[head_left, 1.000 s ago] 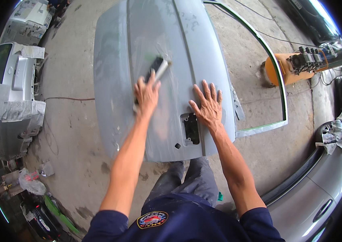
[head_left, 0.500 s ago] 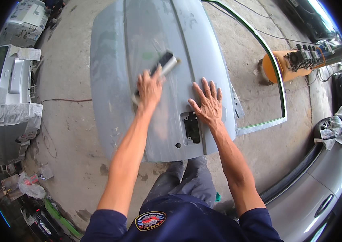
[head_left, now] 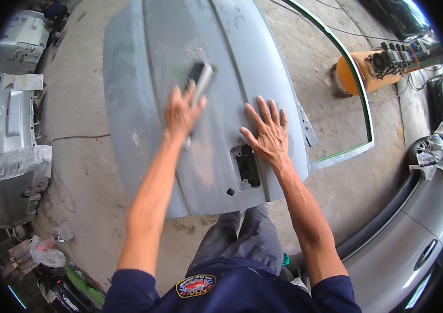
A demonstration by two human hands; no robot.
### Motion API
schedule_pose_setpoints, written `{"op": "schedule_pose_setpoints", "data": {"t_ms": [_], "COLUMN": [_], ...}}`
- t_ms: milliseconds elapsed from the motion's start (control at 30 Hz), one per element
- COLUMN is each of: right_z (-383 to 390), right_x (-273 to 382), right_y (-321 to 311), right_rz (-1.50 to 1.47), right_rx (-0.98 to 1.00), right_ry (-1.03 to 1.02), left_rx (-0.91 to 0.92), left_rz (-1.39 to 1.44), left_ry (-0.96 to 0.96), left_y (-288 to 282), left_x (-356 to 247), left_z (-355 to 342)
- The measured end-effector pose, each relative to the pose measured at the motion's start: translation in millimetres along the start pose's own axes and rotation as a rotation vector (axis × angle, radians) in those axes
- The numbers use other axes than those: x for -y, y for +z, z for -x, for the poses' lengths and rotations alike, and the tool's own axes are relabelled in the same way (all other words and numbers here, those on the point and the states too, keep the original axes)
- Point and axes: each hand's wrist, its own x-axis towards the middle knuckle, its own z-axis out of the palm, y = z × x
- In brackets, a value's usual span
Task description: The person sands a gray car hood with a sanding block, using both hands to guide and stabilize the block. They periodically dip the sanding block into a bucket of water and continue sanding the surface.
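Observation:
My left hand (head_left: 182,116) grips a long dark-and-silver sanding block (head_left: 203,78), blurred, lying angled on the grey car door panel (head_left: 125,99), over a smeared, mottled patch with faint green showing. My right hand (head_left: 267,130) rests open on the panel's right part, fingers spread, just above and right of the rectangular handle opening (head_left: 247,167). The door's window frame (head_left: 366,115), edged in green, extends to the right. My forearms reach up from the lower edge.
Paper-masked silver tailgates (head_left: 15,112) line the left, with a person (head_left: 56,11) at the far upper left. An orange compressor (head_left: 354,73) with hoses stands at right. A silver car (head_left: 414,229) is close at lower right. Bags and clutter (head_left: 44,250) lie at lower left.
Since half a second ago, my left hand and the block have moved leftward, and the block is tilted more upright. My right hand stays spread on the panel. The view has shifted slightly.

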Motion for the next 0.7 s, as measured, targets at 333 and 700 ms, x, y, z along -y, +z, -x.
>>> {"op": "schedule_pose_setpoints", "data": {"t_ms": [333, 700], "right_z": [-2.1, -1.8], "right_x": [1.7, -0.6], "right_y": [-2.9, 0.1], "right_rz": [0.004, 0.04], "right_rx": [0.016, -0.029], "right_ry": [0.013, 0.005], "left_rx": [0.071, 0.014], "left_rz": [-0.065, -0.028], "left_ry": [0.098, -0.14], "left_y": [25.7, 22.8], "left_x": [23.3, 9.5], "left_z": [-29.6, -5.4]}}
